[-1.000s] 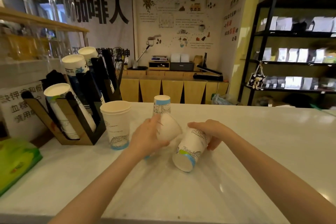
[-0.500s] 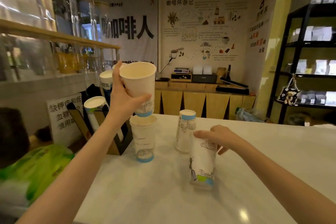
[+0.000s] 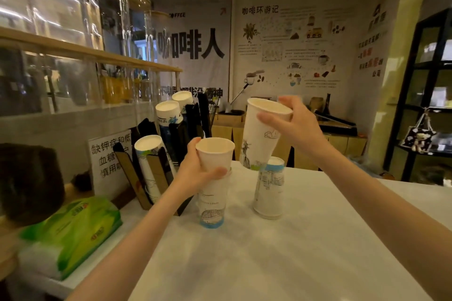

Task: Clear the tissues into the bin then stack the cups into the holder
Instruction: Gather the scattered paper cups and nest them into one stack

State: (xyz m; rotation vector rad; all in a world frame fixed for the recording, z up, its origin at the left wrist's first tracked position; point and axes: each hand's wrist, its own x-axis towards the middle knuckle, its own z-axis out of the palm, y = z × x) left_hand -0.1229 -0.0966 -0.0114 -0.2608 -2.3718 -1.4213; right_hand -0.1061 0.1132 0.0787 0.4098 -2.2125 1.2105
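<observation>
My left hand (image 3: 195, 173) grips a white paper cup (image 3: 215, 154) that sits nested in the upright cup (image 3: 212, 205) standing on the white counter. My right hand (image 3: 291, 124) holds a second white paper cup (image 3: 261, 137) by its rim, lifted and tilted above the counter. Below it an upside-down cup with a blue band (image 3: 270, 188) stands on the counter. The black and wood cup holder (image 3: 156, 171) at the left carries three slanted stacks of cups (image 3: 149, 146).
A green tissue pack (image 3: 73, 230) lies at the counter's left edge. A white sign (image 3: 110, 161) stands behind the holder. Glass jars on a wooden shelf (image 3: 85, 49) fill the upper left. A dark rack (image 3: 430, 95) stands at the right.
My left hand has lowered its cup into the upright cup on the counter. My right hand has lifted its cup off the counter and raised it.
</observation>
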